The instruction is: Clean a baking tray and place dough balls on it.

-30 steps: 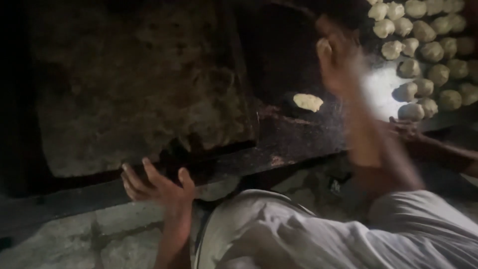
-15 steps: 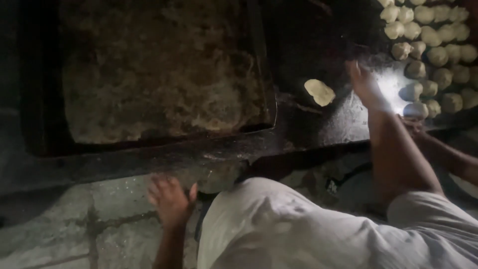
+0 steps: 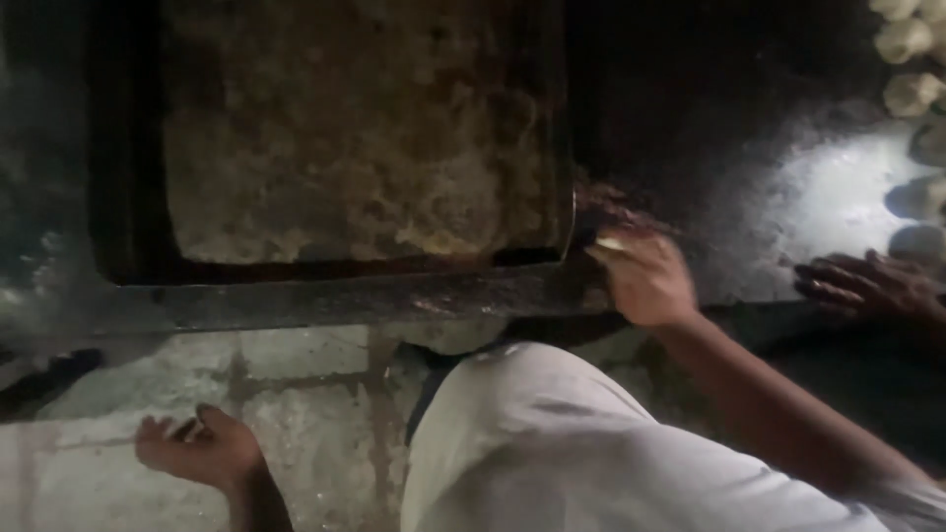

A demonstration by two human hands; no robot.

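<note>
Dough piece [image 3: 608, 242], pale and small, pinched at the fingertips of right hand [image 3: 645, 278], just off the right corner of the tray [image 3: 325, 296] edge. Right hand curled around it, half closed, hovering over the dark worktop [image 3: 749, 246]; possibly a scrap of dough rather than a whole ball, too blurred to tell. Left hand [image 3: 197, 451] spread flat, holding nothing, fingers splayed on the stone floor [image 3: 315, 384] well apart from the tray. Large flat slab [image 3: 360, 138], mottled brown, filling the dark tray. Dough balls [image 3: 912, 59] lined up at the upper right edge, beside a bright lit patch of worktop. Another hand [image 3: 867, 288], belonging to someone else, resting on the worktop near that patch. White cloth [image 3: 591, 443] over the knee, low in the middle.
</note>
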